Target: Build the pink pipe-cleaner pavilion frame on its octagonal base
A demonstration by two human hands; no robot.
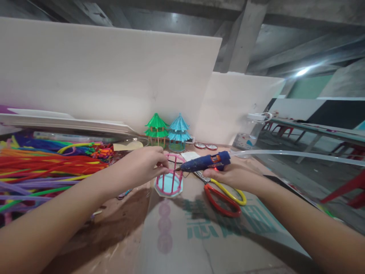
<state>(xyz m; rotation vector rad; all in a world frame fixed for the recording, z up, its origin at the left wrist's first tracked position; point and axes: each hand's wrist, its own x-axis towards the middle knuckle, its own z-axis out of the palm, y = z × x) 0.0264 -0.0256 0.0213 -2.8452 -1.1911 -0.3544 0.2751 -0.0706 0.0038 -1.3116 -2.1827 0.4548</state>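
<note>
A small pink pipe-cleaner frame [172, 188], with upright posts between rings, stands on a pale blue base with a whitish edge. My left hand [152, 161] is closed, its fingertips pinching the frame's left side. My right hand [228, 176] grips a dark blue glue gun [201, 163] from below, a small red light glowing on its body. The gun's nozzle points left, at the frame's posts close to my left fingertips; whether it touches them I cannot tell. From the gun's back end a long translucent glue stick [296, 155] runs off to the right.
Red-and-yellow-handled scissors [224, 203] lie on a printed cardboard sheet [176, 251] under my right hand. Colourful pipe cleaners [51, 167] are heaped at left. Behind stand a green pavilion model [156, 131], a blue one [179, 133] and a clear bottle [248, 131], before a white board [108, 80].
</note>
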